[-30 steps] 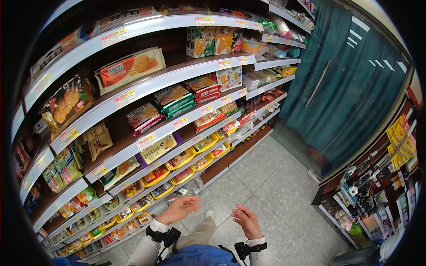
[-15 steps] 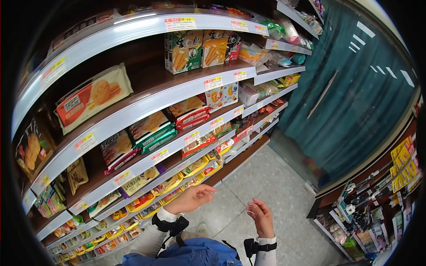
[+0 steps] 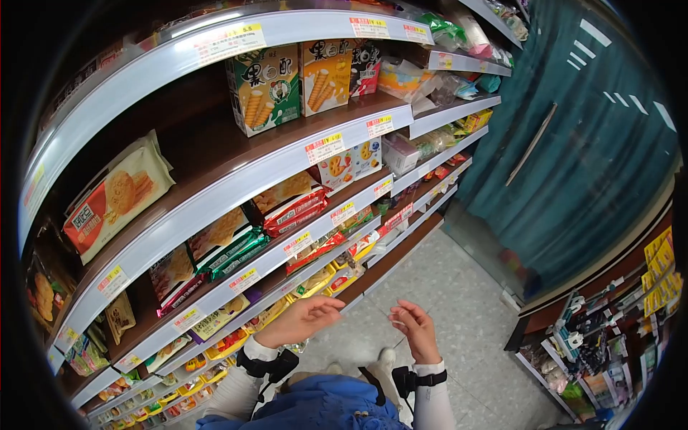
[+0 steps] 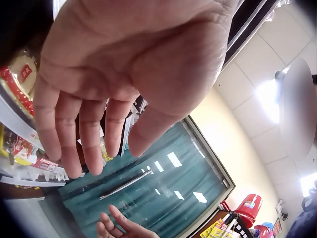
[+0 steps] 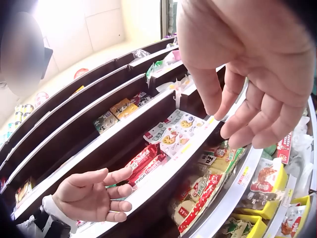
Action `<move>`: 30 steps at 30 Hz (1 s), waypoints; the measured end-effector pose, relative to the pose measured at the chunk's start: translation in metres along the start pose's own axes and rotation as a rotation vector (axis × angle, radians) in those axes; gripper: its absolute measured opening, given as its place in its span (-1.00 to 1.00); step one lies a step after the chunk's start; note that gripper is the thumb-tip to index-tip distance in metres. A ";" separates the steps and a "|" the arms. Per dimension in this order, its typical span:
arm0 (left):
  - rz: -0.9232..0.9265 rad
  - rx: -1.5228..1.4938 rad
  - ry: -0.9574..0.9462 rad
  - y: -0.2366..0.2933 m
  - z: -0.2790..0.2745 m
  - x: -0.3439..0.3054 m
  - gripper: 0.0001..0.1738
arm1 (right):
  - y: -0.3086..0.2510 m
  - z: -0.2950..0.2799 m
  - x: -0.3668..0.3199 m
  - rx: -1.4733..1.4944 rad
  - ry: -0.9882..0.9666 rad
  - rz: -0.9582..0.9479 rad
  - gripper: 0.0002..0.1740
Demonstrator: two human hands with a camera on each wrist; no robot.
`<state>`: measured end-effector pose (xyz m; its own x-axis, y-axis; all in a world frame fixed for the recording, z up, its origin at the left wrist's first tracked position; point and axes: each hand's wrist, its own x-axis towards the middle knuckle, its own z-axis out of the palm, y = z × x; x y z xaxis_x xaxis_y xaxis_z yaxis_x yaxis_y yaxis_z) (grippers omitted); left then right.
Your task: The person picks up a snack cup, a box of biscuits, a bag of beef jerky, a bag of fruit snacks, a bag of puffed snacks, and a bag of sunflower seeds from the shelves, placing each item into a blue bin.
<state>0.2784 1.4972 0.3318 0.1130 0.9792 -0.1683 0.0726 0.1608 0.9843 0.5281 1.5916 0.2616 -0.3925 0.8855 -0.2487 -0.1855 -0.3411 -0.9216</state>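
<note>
My left hand (image 3: pixel 301 320) hovers in front of the lower snack shelves, palm inward, fingers loosely extended and holding nothing. To its right, over the floor, my right hand (image 3: pixel 417 331) is raised with relaxed, slightly bent fingers, also without anything in it. In the left wrist view the fingers (image 4: pixel 91 131) hang straight. Nearest the left hand are red cracker packs (image 3: pixel 295 212) and green cracker packs (image 3: pixel 233 252) on a middle shelf. Above them stand a green wafer-roll box (image 3: pixel 264 89) and an orange one (image 3: pixel 325 75). A red-and-cream biscuit pack (image 3: pixel 118 195) leans further left.
Curved shelf edges (image 3: pixel 215 188) with price tags run along the left. Yellow bins (image 3: pixel 222 347) of small packs line the lowest rows. A glass door (image 3: pixel 566 158) with a green curtain stands ahead, and a rack of small goods (image 3: pixel 588 337) at the right. Grey tiles (image 3: pixel 459 287) cover the floor.
The view has moved forward and closer to the shelves, so the wafer-roll boxes look larger and the biscuit pack has shifted left. Both hands stay raised, with nothing picked up.
</note>
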 end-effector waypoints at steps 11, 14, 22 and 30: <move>-0.025 -0.045 0.185 0.022 0.003 0.034 -0.69 | -0.058 -0.011 0.093 -0.112 -0.199 -0.069 -0.70; 0.017 -0.039 0.272 0.032 0.009 0.060 -0.70 | -0.075 -0.021 0.127 -0.157 -0.256 -0.093 -0.70; 0.095 -0.044 0.455 0.064 0.031 0.134 -0.71 | -0.128 -0.035 0.209 -0.295 -0.401 -0.213 -0.71; 0.117 -0.084 0.600 0.058 0.041 0.175 -0.69 | -0.153 -0.018 0.276 -0.348 -0.530 -0.379 -0.67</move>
<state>0.3434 1.6724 0.3576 -0.4637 0.8857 -0.0241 0.0124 0.0336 0.9994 0.4648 1.8940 0.3285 -0.7569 0.6217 0.2014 -0.1326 0.1557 -0.9789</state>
